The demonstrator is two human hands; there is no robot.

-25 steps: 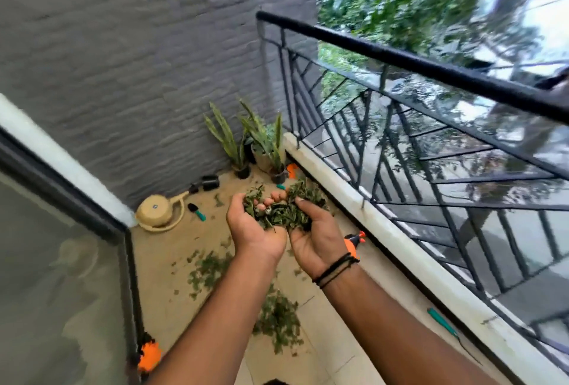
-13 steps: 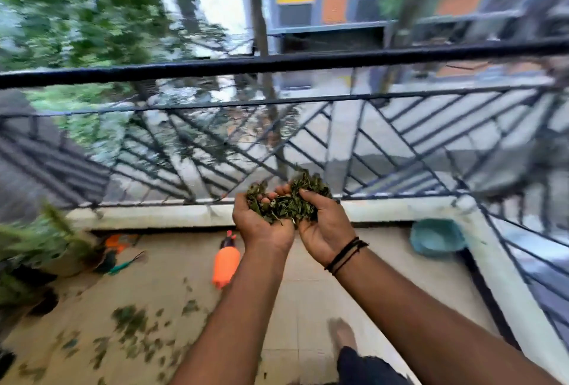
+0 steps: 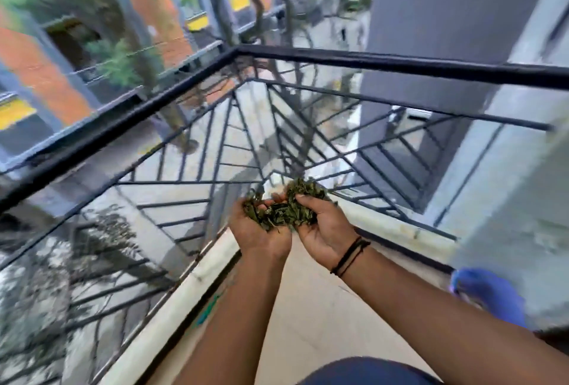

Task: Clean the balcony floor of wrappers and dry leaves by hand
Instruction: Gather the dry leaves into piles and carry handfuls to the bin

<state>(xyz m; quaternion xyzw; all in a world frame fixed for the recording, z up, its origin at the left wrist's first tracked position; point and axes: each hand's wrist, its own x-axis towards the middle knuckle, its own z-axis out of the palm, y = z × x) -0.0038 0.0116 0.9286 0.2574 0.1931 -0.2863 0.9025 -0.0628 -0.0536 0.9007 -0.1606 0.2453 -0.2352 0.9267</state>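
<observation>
A heap of dry green leaves (image 3: 284, 209) lies cupped between both my hands, held up in front of me near the corner of the balcony. My left hand (image 3: 255, 233) curls round the left side of the heap. My right hand (image 3: 326, 227), with black bands at the wrist, curls round the right side, thumb over the top. The beige balcony floor (image 3: 311, 317) lies below my arms. No leaves or wrappers show on this stretch of floor.
A black metal railing (image 3: 308, 59) runs round the corner on a pale ledge (image 3: 172, 301). A blurred blue container (image 3: 489, 295) stands at the right by the grey wall (image 3: 511, 187). A teal mark (image 3: 207, 310) lies by the ledge.
My view has swung right, from the plant end along the railing to the far corner. Both hands still carry the same heap of leaves. The blue container now sits at the right.
</observation>
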